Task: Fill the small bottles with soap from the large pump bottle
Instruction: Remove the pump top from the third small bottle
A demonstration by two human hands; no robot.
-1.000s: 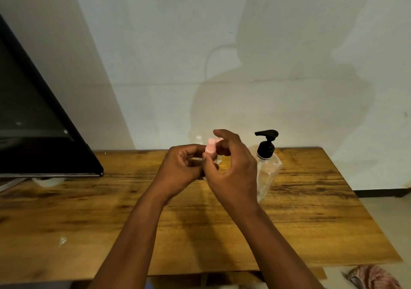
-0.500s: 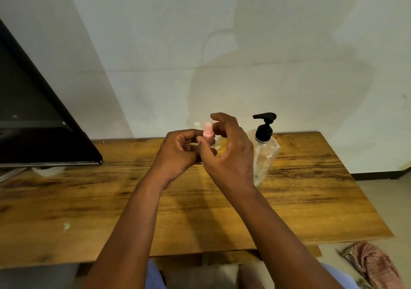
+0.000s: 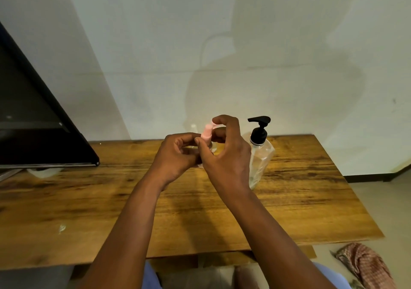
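While the left hand (image 3: pixel 178 153) grips the small bottle (image 3: pixel 205 149) steady, the right hand (image 3: pixel 224 153) pinches its pink cap (image 3: pixel 206 131), apparently to unscrew it for filling.

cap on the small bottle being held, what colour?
Pale pink. The cap shows in the head view, pinched by the right hand above the left hand.

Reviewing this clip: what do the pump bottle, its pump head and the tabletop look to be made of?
Pump bottle: clear, glossy plastic by the look; the table shows through it and it carries highlights. Pump head: black, opaque, probably moulded plastic with a slight sheen. Tabletop: wood or a wood-look laminate, brown with dark grain streaks and a smooth, low-gloss face; which of the two cannot be told.
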